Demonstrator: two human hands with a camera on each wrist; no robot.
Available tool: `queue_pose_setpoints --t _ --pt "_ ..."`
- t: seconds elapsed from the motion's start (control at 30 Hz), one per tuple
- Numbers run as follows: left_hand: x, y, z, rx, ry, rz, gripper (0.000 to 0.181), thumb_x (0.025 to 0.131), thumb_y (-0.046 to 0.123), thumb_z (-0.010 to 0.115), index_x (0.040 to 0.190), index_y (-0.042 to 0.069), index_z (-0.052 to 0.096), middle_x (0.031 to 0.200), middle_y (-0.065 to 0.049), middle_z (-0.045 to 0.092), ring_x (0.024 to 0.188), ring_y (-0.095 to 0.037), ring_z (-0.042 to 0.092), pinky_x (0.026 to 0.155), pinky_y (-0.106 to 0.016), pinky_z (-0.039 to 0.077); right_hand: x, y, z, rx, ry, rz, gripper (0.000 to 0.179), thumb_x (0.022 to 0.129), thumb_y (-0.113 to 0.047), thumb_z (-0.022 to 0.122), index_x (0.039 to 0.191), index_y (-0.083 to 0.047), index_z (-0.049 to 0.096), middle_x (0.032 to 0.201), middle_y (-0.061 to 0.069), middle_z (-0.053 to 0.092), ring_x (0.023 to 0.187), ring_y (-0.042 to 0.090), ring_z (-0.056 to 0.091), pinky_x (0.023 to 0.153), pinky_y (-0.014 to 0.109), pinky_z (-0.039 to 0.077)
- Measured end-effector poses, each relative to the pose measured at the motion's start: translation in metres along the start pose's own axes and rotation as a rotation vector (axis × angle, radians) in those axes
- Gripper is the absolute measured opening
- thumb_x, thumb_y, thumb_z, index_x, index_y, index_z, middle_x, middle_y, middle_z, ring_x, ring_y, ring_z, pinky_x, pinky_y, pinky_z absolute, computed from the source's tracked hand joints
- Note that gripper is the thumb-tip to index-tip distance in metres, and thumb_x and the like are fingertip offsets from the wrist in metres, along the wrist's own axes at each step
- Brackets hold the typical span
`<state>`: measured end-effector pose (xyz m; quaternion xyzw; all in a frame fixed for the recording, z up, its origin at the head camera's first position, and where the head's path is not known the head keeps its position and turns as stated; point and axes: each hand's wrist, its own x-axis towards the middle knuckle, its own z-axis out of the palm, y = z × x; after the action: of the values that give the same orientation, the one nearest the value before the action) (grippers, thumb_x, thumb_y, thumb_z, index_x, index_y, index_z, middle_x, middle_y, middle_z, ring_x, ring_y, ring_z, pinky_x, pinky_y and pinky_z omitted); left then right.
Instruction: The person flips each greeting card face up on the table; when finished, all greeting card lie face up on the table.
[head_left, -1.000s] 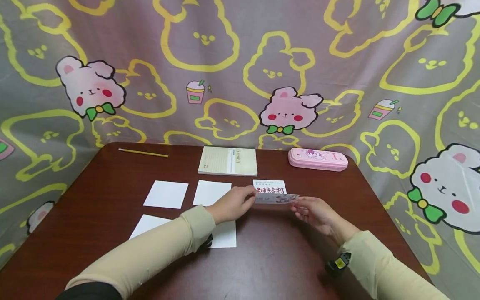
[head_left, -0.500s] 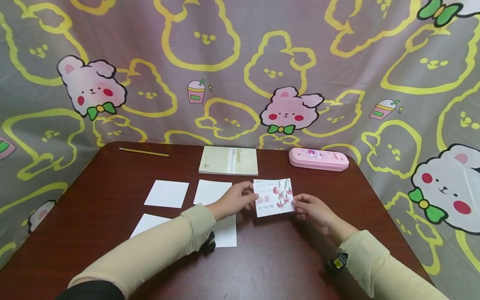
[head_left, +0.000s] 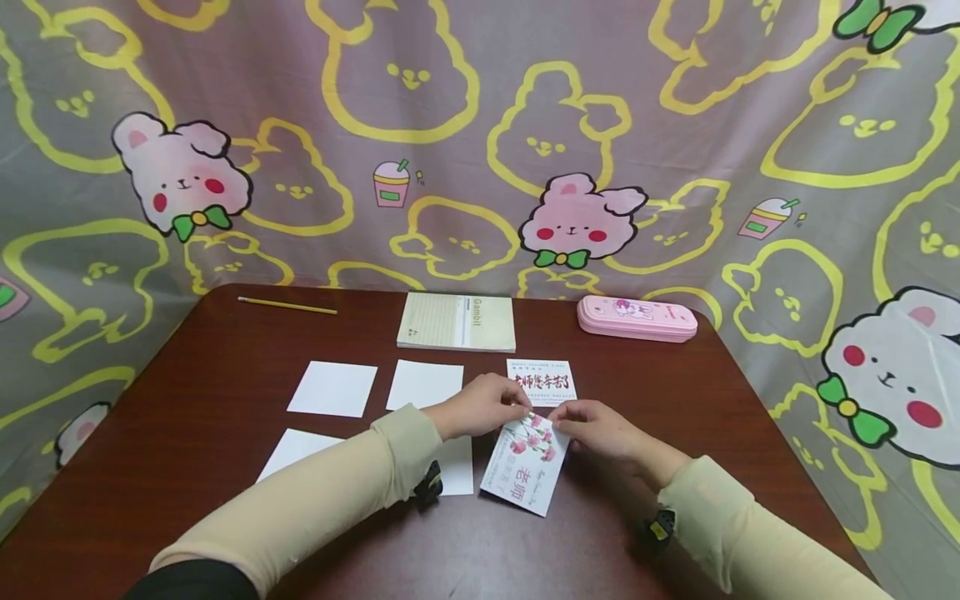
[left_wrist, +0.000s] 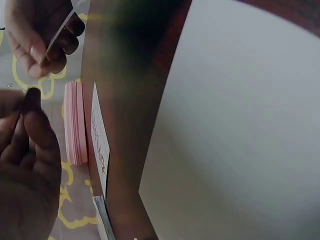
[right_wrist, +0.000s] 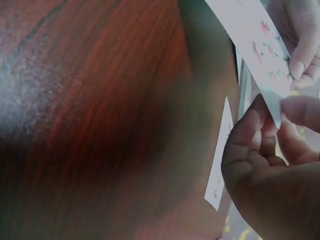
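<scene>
A flower-printed greeting card (head_left: 525, 462) slants toward me above the table, its red characters upside down. My right hand (head_left: 607, 435) pinches its far right corner; the right wrist view shows that corner between thumb and fingers (right_wrist: 292, 107). At the far left corner, my left hand (head_left: 483, 406) has its fingertips drawn together on the card's edge. In the left wrist view the left fingertips (left_wrist: 40, 120) lie close to the right hand (left_wrist: 42, 40), and the card between them is hard to see. A second card (head_left: 542, 382) with red writing lies flat just beyond.
White paper squares (head_left: 332, 389) lie on the left half of the brown table (head_left: 187, 392), some partly under my left forearm. A pencil (head_left: 287, 306), a notebook (head_left: 456, 322) and a pink pencil case (head_left: 636, 318) line the back edge, before a patterned curtain (head_left: 450, 108).
The card, first nearly edge-on over the lying card, has tipped face-up, turned and come nearer to me. The lying card is now uncovered. Both hands have moved closer together.
</scene>
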<state>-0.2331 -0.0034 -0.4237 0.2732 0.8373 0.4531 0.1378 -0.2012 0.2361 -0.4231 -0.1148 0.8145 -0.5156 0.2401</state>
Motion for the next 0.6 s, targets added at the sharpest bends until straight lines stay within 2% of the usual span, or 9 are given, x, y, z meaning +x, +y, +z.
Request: queue_pose_setpoints --t 0.1,0.2,0.27,0.33,0.47,0.6 --pt "0.000 -0.001 -0.002 -0.006 0.120 -0.045 0.010 0.099 0.011 0.068 0.100 0.007 0.077 0.086 0.003 0.068 0.076 -0.008 0.056 0.069 -0.026 0.048 0.002 0.004 0.002 0.150 0.038 0.042 0.030 0.105 -0.014 0.058 0.123 0.009 0.057 0.098 0.005 0.065 0.084 0.015 0.060 0.074 0.029 0.053" --pt "0.000 -0.001 -0.006 -0.125 0.276 -0.141 0.013 0.101 0.013 0.065 0.104 0.006 0.076 0.091 -0.002 0.067 0.076 -0.013 0.056 0.068 -0.028 0.049 0.002 0.011 0.001 0.319 0.033 0.084 0.027 0.103 -0.011 0.058 0.122 0.007 0.053 0.096 0.003 0.064 0.083 0.012 0.063 0.076 0.028 0.056" --pt "0.001 -0.001 -0.009 -0.223 0.371 -0.199 0.014 0.103 0.014 0.064 0.107 0.005 0.075 0.095 -0.004 0.067 0.078 -0.014 0.058 0.069 -0.028 0.050 0.000 0.016 0.000 0.384 -0.008 0.093 0.019 0.102 -0.008 0.057 0.118 0.003 0.055 0.097 0.002 0.066 0.085 0.011 0.065 0.077 0.028 0.057" --pt "0.001 0.000 -0.011 -0.308 0.438 -0.234 0.016 0.104 0.014 0.063 0.109 0.004 0.074 0.097 -0.007 0.067 0.079 -0.016 0.060 0.069 -0.029 0.052 -0.002 0.019 0.000 0.428 -0.057 0.094 0.012 0.103 -0.007 0.056 0.113 -0.001 0.059 0.099 0.003 0.070 0.088 0.012 0.068 0.080 0.029 0.057" --pt "0.000 -0.001 -0.011 -0.391 0.506 -0.252 0.018 0.104 0.014 0.062 0.112 0.001 0.073 0.098 -0.009 0.067 0.081 -0.016 0.061 0.073 -0.033 0.055 -0.003 0.021 0.005 0.500 -0.118 0.074 0.012 0.105 -0.007 0.054 0.112 -0.007 0.063 0.106 0.005 0.073 0.097 0.014 0.070 0.085 0.030 0.056" --pt "0.001 -0.005 -0.010 -0.432 0.523 -0.254 0.017 0.103 0.011 0.063 0.111 0.000 0.073 0.096 -0.009 0.068 0.078 -0.015 0.061 0.076 -0.039 0.057 -0.003 0.020 0.009 0.535 -0.077 0.060 0.011 0.106 -0.008 0.053 0.114 -0.008 0.061 0.108 0.006 0.072 0.099 0.014 0.070 0.086 0.030 0.056"
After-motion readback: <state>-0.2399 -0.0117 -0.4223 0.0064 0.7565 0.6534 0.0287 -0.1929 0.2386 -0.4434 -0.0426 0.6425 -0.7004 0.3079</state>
